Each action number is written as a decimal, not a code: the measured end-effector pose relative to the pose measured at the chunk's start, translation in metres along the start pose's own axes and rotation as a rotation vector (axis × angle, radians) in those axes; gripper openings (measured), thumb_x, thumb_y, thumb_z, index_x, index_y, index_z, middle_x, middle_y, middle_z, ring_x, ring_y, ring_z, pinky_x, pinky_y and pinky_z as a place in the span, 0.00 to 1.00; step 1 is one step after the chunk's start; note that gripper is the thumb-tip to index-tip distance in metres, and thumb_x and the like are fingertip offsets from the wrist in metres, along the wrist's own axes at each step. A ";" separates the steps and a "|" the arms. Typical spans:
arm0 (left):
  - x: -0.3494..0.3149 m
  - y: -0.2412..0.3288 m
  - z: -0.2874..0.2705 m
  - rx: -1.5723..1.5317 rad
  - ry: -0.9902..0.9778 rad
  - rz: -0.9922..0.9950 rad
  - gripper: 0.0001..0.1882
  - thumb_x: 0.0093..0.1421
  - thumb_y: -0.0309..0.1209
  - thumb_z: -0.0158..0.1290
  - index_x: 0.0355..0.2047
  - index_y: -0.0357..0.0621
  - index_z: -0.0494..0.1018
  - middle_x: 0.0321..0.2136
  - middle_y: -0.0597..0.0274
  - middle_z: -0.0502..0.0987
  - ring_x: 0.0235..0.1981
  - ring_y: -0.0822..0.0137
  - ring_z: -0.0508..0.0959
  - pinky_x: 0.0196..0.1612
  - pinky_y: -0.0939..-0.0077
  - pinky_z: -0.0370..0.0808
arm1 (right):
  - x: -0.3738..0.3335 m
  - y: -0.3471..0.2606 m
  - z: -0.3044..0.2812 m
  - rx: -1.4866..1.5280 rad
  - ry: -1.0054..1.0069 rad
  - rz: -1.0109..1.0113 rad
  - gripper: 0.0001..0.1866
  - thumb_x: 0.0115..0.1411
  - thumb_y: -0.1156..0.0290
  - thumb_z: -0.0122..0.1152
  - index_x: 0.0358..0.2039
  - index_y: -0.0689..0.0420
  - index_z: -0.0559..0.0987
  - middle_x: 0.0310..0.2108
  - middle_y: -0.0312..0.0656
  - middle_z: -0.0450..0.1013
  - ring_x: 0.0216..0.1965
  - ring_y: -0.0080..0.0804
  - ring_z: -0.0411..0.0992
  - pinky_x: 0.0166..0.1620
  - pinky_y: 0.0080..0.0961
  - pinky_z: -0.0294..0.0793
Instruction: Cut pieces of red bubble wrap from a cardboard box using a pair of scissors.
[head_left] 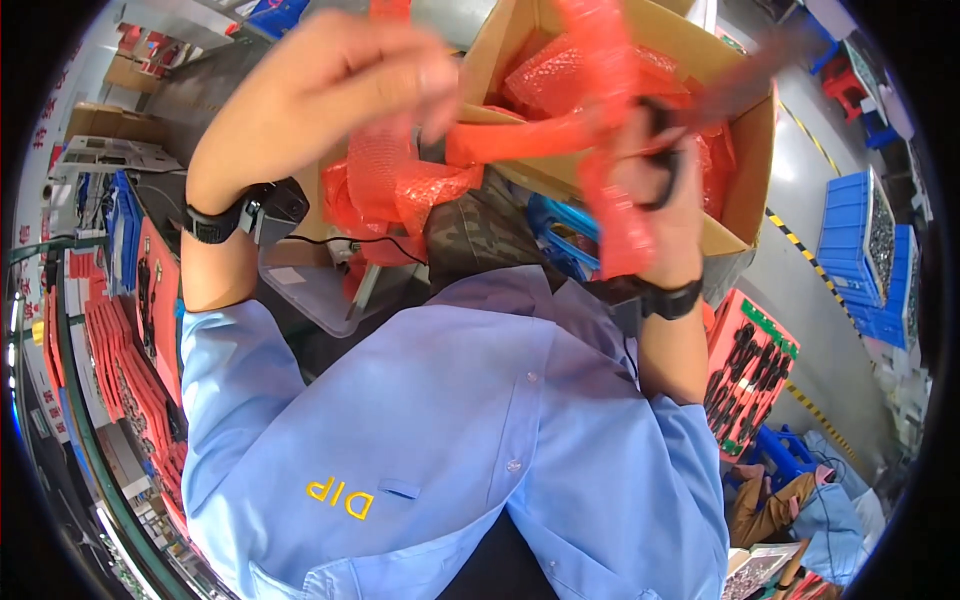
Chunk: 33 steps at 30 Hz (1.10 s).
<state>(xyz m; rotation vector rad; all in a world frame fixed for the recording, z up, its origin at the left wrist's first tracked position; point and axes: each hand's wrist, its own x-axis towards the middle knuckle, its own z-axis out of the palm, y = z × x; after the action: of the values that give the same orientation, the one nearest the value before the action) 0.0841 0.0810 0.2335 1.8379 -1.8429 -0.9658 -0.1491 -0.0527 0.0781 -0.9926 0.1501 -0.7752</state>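
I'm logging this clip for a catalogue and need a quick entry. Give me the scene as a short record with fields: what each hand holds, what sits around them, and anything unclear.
left hand: pinches a strip of red bubble wrap
right hand: grips black-handled scissors, blades blurred
between hands: the red strip stretched across
behind: open cardboard box holding more red bubble wrap
wrists: black bands on both
clothing: light blue shirt
right side: blue bins, red tray of dark parts
unclear: whether the blades touch the wrap

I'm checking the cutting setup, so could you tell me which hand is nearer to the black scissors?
Right. The right hand grips the black scissors; the left hand is apart, pinching the red bubble wrap.
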 end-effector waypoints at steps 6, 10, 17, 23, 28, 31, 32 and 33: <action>-0.011 -0.137 0.129 0.667 -0.327 -0.418 0.36 0.62 0.64 0.53 0.44 0.39 0.80 0.33 0.44 0.82 0.39 0.48 0.83 0.42 0.55 0.78 | -0.002 -0.035 -0.028 -0.058 0.338 -0.291 0.17 0.69 0.66 0.64 0.55 0.57 0.75 0.46 0.33 0.75 0.43 0.20 0.72 0.46 0.20 0.72; -0.052 -0.316 0.207 0.271 0.042 -0.105 0.26 0.60 0.49 0.62 0.48 0.40 0.80 0.36 0.48 0.84 0.42 0.53 0.84 0.48 0.58 0.78 | 0.002 -0.036 -0.035 -0.051 0.375 -0.390 0.12 0.66 0.72 0.65 0.49 0.59 0.78 0.43 0.33 0.76 0.41 0.21 0.73 0.48 0.19 0.73; -0.084 -0.265 0.034 -0.166 -0.342 -0.420 0.16 0.61 0.29 0.61 0.49 0.38 0.80 0.37 0.64 0.84 0.40 0.72 0.81 0.47 0.71 0.77 | 0.011 -0.023 -0.043 -0.267 0.212 -0.254 0.07 0.60 0.82 0.67 0.40 0.65 0.82 0.40 0.36 0.79 0.39 0.22 0.75 0.48 0.17 0.73; -0.188 -0.290 -0.142 -0.076 0.588 -0.503 0.23 0.69 0.38 0.56 0.57 0.36 0.75 0.49 0.62 0.81 0.48 0.73 0.79 0.53 0.75 0.74 | 0.019 -0.018 -0.063 -0.262 0.353 -0.260 0.09 0.61 0.81 0.67 0.42 0.67 0.83 0.40 0.37 0.80 0.42 0.23 0.76 0.49 0.19 0.74; -0.282 -0.359 -0.226 -0.217 0.834 -0.487 0.18 0.68 0.40 0.59 0.49 0.39 0.79 0.40 0.67 0.82 0.42 0.75 0.79 0.47 0.77 0.74 | 0.017 -0.033 -0.086 -0.166 0.558 -0.255 0.08 0.67 0.73 0.65 0.45 0.61 0.82 0.40 0.34 0.79 0.44 0.23 0.76 0.49 0.20 0.74; -0.307 -0.368 -0.236 0.006 0.925 -0.698 0.15 0.67 0.40 0.60 0.41 0.40 0.81 0.34 0.72 0.81 0.35 0.75 0.78 0.42 0.78 0.74 | 0.013 -0.046 -0.079 -0.035 0.599 -0.257 0.13 0.69 0.68 0.63 0.50 0.60 0.79 0.43 0.35 0.79 0.45 0.24 0.76 0.49 0.21 0.75; -0.298 -0.366 -0.230 0.164 0.892 -0.636 0.14 0.66 0.40 0.61 0.40 0.40 0.81 0.32 0.72 0.80 0.33 0.75 0.78 0.40 0.78 0.74 | 0.010 -0.050 -0.077 0.019 0.627 -0.261 0.15 0.70 0.66 0.62 0.53 0.60 0.78 0.44 0.35 0.78 0.46 0.24 0.76 0.50 0.22 0.75; -0.289 -0.363 -0.222 0.320 0.856 -0.573 0.14 0.66 0.41 0.62 0.39 0.41 0.81 0.30 0.72 0.79 0.31 0.74 0.77 0.39 0.78 0.74 | 0.008 -0.051 -0.084 0.020 0.631 -0.261 0.15 0.70 0.66 0.62 0.53 0.60 0.78 0.44 0.35 0.78 0.46 0.24 0.76 0.50 0.22 0.75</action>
<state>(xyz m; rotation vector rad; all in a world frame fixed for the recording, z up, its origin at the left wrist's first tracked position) 0.5243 0.3450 0.2011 2.4869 -0.9928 0.0592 -0.2075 -0.1315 0.0737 -0.7271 0.5631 -1.3135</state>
